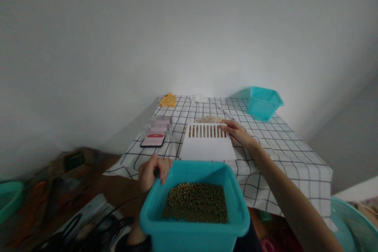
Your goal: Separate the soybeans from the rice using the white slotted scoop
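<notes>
Near me, in front of the table, is a turquoise plastic basin holding a layer of small green beans. My left hand is closed over its far left rim. On the table's near part lies a flat white board with a row of slots across its far end. My right hand grips the board at its far right corner, thumb on top. Brownish bits show through the slots. Just beyond the board is a pale, grainy heap, too blurred to name.
A checked cloth covers the table. A phone lies at the left edge, a yellow cloth or bag at the far left. An upright turquoise basket stands at the far right. Cables and boxes clutter the lower left.
</notes>
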The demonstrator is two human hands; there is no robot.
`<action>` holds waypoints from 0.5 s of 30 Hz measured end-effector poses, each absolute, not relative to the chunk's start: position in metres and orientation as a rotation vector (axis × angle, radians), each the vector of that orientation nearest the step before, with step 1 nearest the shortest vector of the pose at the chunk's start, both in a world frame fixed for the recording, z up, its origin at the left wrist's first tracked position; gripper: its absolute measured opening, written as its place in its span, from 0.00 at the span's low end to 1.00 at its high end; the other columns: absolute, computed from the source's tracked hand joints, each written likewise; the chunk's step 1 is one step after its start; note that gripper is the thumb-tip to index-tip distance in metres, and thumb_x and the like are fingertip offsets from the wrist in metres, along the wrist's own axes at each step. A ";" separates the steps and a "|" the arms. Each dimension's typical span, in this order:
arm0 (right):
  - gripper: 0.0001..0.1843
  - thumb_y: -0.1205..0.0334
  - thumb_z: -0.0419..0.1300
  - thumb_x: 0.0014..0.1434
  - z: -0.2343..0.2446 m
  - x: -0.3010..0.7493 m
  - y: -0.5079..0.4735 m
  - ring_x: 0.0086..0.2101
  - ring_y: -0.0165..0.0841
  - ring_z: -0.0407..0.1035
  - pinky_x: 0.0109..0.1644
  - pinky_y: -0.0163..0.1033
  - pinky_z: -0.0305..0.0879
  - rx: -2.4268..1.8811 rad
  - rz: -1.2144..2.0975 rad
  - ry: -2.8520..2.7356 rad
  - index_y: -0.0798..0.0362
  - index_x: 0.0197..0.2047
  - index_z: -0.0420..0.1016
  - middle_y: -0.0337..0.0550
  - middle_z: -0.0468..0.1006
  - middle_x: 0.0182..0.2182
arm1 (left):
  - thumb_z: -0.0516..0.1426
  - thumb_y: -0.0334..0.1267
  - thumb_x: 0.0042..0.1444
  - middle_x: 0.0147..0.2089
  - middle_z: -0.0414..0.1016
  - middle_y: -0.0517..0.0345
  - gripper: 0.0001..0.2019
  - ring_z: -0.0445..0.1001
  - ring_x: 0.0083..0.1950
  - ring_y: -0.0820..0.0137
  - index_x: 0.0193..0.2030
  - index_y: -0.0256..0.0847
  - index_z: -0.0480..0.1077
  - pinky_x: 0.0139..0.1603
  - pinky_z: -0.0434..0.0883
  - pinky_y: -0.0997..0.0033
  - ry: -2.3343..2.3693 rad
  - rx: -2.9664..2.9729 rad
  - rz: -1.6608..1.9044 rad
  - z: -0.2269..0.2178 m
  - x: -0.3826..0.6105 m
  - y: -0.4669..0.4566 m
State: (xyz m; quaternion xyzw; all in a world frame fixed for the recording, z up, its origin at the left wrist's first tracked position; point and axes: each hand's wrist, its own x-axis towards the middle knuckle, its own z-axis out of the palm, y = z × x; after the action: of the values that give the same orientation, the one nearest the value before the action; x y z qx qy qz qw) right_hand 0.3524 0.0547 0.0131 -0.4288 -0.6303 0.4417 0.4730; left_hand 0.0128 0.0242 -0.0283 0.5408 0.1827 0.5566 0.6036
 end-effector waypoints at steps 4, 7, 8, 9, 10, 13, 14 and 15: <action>0.21 0.41 0.65 0.56 0.018 0.354 0.053 0.23 0.27 0.59 0.23 0.33 0.52 -1.060 0.984 -1.475 0.52 0.33 0.72 0.35 0.67 0.24 | 0.53 0.51 0.68 0.10 0.66 0.59 0.31 0.62 0.17 0.68 0.13 0.45 0.71 0.37 0.68 0.59 0.415 1.268 1.273 -0.026 0.012 0.025; 0.21 0.40 0.63 0.57 0.019 0.357 0.055 0.22 0.27 0.58 0.22 0.34 0.50 -1.090 0.915 -1.440 0.52 0.31 0.71 0.35 0.67 0.23 | 0.53 0.51 0.68 0.10 0.65 0.58 0.31 0.63 0.17 0.69 0.13 0.44 0.70 0.35 0.67 0.60 0.446 1.276 1.272 -0.024 0.013 0.023; 0.22 0.40 0.63 0.57 0.019 0.359 0.056 0.22 0.27 0.58 0.22 0.34 0.49 -1.105 0.885 -1.423 0.51 0.31 0.71 0.35 0.67 0.23 | 0.53 0.52 0.68 0.09 0.65 0.58 0.32 0.63 0.17 0.69 0.12 0.44 0.69 0.34 0.67 0.60 0.459 1.277 1.279 -0.023 0.014 0.022; 0.22 0.39 0.63 0.57 0.019 0.360 0.058 0.22 0.27 0.58 0.21 0.34 0.49 -1.119 0.853 -1.404 0.51 0.31 0.71 0.35 0.67 0.23 | 0.53 0.52 0.68 0.09 0.64 0.58 0.32 0.62 0.16 0.69 0.12 0.44 0.68 0.33 0.67 0.60 0.472 1.277 1.293 -0.022 0.015 0.021; 0.22 0.39 0.63 0.57 0.018 0.361 0.059 0.22 0.27 0.58 0.21 0.34 0.48 -1.132 0.823 -1.387 0.51 0.32 0.71 0.35 0.67 0.23 | 0.53 0.52 0.68 0.08 0.63 0.58 0.32 0.61 0.15 0.69 0.11 0.44 0.67 0.32 0.66 0.60 0.485 1.273 1.314 -0.022 0.016 0.020; 0.22 0.39 0.62 0.58 0.018 0.362 0.060 0.22 0.27 0.58 0.21 0.33 0.49 -1.157 0.773 -1.366 0.51 0.34 0.72 0.35 0.67 0.23 | 0.53 0.52 0.67 0.08 0.63 0.58 0.32 0.61 0.15 0.70 0.11 0.45 0.66 0.35 0.68 0.58 0.502 1.267 1.338 -0.021 0.018 0.018; 0.21 0.39 0.62 0.58 0.017 0.361 0.059 0.22 0.27 0.58 0.21 0.33 0.50 -1.160 0.774 -1.372 0.51 0.34 0.73 0.35 0.68 0.23 | 0.53 0.52 0.67 0.08 0.63 0.58 0.32 0.61 0.15 0.69 0.11 0.45 0.67 0.36 0.69 0.57 0.501 1.268 1.337 -0.021 0.018 0.018; 0.21 0.40 0.63 0.58 0.016 0.359 0.059 0.21 0.27 0.59 0.21 0.33 0.51 -1.163 0.789 -1.391 0.51 0.34 0.73 0.35 0.68 0.23 | 0.53 0.52 0.67 0.09 0.64 0.58 0.32 0.62 0.16 0.69 0.11 0.45 0.67 0.37 0.69 0.57 0.497 1.276 1.324 -0.022 0.018 0.018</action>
State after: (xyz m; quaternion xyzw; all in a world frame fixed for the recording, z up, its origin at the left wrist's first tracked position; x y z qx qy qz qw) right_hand 0.3591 0.0587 0.0163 -0.4912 -0.5875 0.3332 0.5501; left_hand 0.0176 0.0181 -0.0216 0.5460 0.2126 0.5662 0.5797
